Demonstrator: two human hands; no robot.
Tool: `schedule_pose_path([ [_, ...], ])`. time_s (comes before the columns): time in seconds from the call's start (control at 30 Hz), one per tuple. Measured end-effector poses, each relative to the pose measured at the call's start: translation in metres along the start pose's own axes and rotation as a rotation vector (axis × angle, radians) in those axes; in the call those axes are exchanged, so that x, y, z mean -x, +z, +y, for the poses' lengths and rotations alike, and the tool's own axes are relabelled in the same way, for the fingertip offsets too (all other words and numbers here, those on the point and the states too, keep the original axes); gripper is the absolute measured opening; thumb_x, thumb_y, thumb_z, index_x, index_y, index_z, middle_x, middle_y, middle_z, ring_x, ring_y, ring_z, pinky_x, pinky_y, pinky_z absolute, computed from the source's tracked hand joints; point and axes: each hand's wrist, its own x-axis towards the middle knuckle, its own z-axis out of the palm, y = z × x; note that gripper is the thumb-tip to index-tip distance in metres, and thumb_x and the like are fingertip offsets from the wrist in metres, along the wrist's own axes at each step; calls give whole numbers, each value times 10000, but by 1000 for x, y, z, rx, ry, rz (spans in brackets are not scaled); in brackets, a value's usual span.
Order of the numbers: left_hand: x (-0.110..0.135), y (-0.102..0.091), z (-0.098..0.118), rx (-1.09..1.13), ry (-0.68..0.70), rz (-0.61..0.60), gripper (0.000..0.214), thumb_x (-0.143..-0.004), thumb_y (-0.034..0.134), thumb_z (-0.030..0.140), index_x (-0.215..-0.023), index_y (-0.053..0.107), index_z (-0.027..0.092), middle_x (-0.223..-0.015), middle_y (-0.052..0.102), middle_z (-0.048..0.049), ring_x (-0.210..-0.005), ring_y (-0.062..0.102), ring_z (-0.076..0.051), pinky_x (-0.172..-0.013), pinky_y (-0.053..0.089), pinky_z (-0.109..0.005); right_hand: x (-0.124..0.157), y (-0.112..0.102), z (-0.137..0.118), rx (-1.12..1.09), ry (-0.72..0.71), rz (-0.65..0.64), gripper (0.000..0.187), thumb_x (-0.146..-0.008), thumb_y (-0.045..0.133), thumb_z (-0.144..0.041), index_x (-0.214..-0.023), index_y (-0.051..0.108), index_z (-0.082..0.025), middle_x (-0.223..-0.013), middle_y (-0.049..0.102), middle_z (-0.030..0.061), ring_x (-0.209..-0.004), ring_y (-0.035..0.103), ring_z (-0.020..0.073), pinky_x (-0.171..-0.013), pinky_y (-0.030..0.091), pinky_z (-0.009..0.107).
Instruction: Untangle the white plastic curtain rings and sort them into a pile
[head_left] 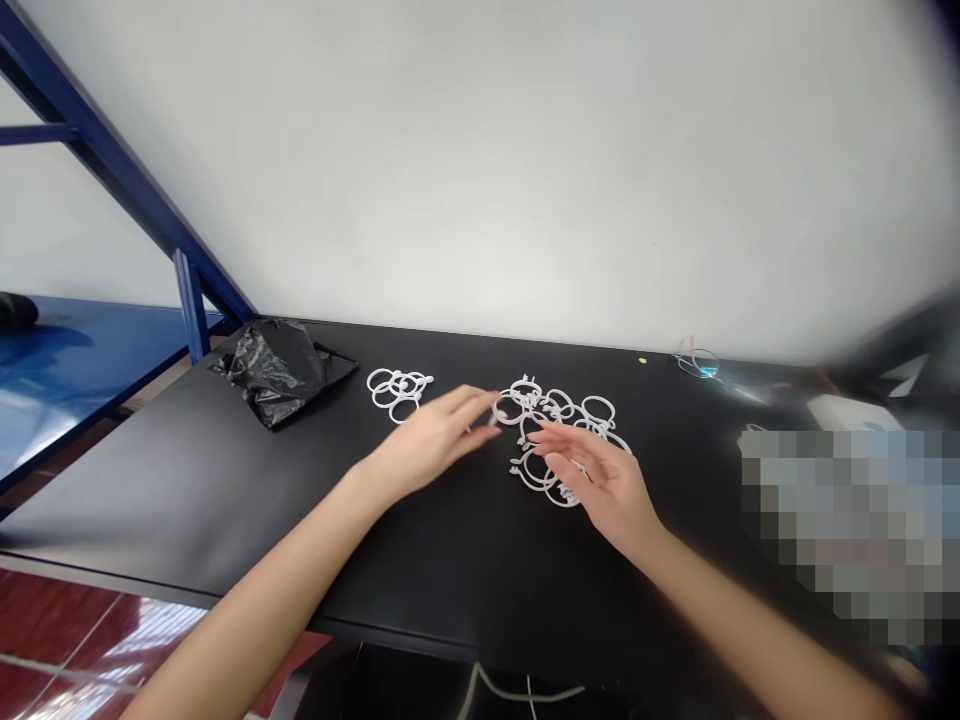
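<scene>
On the black table (187, 480), white rings (553, 408) lie in two groups: a small pile (403, 384) at left and a bigger pile (527, 399) at right, with a gap that probably keeps them unmixed. The left hand (439, 435) has its thumb and fingers narrowly spaced at one ring (501, 414); whether it grips, one cannot tell. The right hand (606, 480), thumb and fingers slightly apart, seems unloaded and hovers over the bigger pile, perhaps for easy reach.

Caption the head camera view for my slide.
Left hand and right hand at white rings; a crumpled bag shares the black table.
</scene>
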Motion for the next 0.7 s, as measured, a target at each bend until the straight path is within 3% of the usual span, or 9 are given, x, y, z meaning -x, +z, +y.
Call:
schedule_pose_path([
  [0.13, 5, -24, -49, -153, -259, 200, 384, -990, 424, 375, -1327, 468, 197, -1185, 610, -100, -1028, 614, -220, -942, 487, -383, 0, 1, 1, -42, 8, 88, 178, -911, 614, -330, -1032, 707, -239, -974, 750, 56, -814, 719, 179, -800, 616, 358],
  [0.3, 17, -35, -83, -247, -405, 16, 364, -957, 406, 407, -1130, 603, 155, -1121, 654, -122, -1066, 583, -284, -951, 458, -443, 2, 2, 1, -13, -22, 165, 111, -895, 638, -293, -920, 725, -227, -813, 743, 36, -683, 697, 157, -657, 616, 291],
  [0.53, 18, -36, -82, -231, -426, -35, 377, -953, 406, 434, -1121, 614, 168, -1100, 665, -108, -1033, 589, -282, -898, 474, -423, 2, 2, -1, 12, -20, 171, 108, -895, 636, -282, -877, 720, -217, -777, 727, 29, -626, 668, 142, -601, 598, 270],
  [0.63, 12, -32, -73, -253, -367, 58, 343, -966, 407, 396, -1063, 626, 151, -1067, 664, -118, -1014, 584, -277, -910, 464, -437, 2, 3, -2, 17, -31, 176, 108, -897, 632, -277, -871, 718, -217, -770, 723, 28, -619, 667, 142, -594, 597, 272],
  [0.7, 6, -23, -58, -204, -257, 127, 297, -976, 411, 355, -1048, 624, 161, -1052, 663, -104, -1008, 582, -253, -923, 461, -423, 3, 4, -2, 27, -44, 187, 111, -894, 633, -281, -870, 718, -214, -745, 716, 27, -615, 673, 151, -589, 605, 283],
])
